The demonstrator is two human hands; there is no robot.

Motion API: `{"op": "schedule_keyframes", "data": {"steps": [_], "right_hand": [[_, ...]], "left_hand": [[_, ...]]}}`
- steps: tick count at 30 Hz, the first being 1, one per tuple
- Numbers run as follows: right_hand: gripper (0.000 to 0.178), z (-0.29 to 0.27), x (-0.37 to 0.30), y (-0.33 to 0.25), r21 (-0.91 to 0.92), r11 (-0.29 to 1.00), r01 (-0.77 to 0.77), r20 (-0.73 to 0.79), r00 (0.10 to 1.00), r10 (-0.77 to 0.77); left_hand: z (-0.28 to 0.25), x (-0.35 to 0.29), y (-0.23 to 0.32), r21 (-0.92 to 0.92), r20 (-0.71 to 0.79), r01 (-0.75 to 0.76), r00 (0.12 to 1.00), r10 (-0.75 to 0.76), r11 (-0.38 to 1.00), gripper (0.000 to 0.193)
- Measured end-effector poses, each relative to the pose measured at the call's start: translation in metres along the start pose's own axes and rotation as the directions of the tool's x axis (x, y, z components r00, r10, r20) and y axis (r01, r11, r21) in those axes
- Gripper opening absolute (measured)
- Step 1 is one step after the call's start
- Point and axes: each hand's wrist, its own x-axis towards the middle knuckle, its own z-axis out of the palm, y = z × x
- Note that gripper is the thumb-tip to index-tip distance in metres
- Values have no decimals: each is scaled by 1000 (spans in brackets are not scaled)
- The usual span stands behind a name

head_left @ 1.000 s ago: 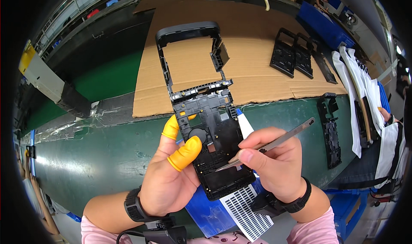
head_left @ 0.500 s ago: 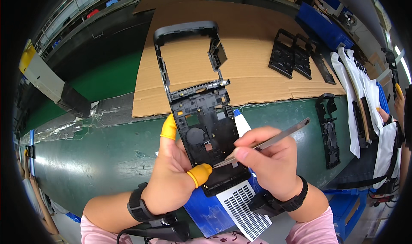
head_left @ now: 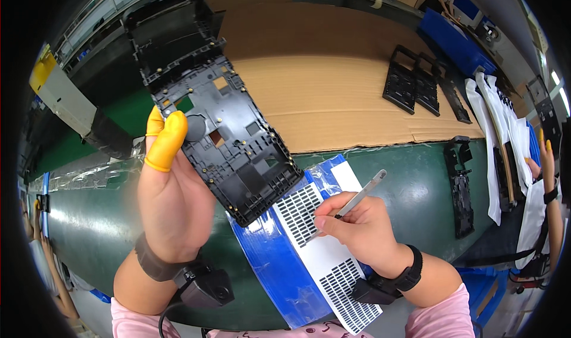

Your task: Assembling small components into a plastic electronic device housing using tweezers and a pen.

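Note:
My left hand [head_left: 178, 189], with yellow finger cots on the thumb and a finger, is closed on the left edge of a black plastic housing [head_left: 238, 144]. The housing is tilted, its ribbed inner side toward me and its open frame end up at the far left. In my right hand [head_left: 369, 234] is a pair of metal tweezers [head_left: 366, 189], pinched between thumb and fingers. Their tips point down at a white sheet of small black stickers [head_left: 312, 252], near its upper block. Whether a sticker is between the tips is too small to tell. Beneath the sheet lies a blue plastic-covered pad [head_left: 262, 266].
Brown cardboard [head_left: 333, 94] covers the far side of the green table [head_left: 416, 171]. Several black housings [head_left: 410, 85] lie on it at the right. Another black part [head_left: 459, 189] lies nearer, beside white-wrapped pieces [head_left: 496, 135]. A grey post [head_left: 71, 109] stands left. Co-workers' arms show at both sides.
My left hand has carried the housing up and left and tilted it. My right hand has brought the tweezers off the housing to the sticker sheet, which is now more exposed.

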Motion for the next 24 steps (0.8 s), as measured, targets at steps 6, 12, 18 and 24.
{"op": "schedule_keyframes", "data": {"steps": [6,12,18,24], "right_hand": [[7,2,1,2,56,998,33,11,999,-34],[9,-2,-4,-16,136,991,3,60,998,-12],[15,-11,-14,-28,322,911,259,-43,965,-259],[21,-8,-18,-23,260,896,360,-68,932,-355]], "left_hand": [[-1,0,-6,-52,-15,47,999,-48,998,29],[5,-7,-19,54,24,92,995,-93,994,30],[20,-36,-34,0,69,475,878,-474,880,41],[26,-53,-42,-21,88,536,842,-533,844,40]]}}
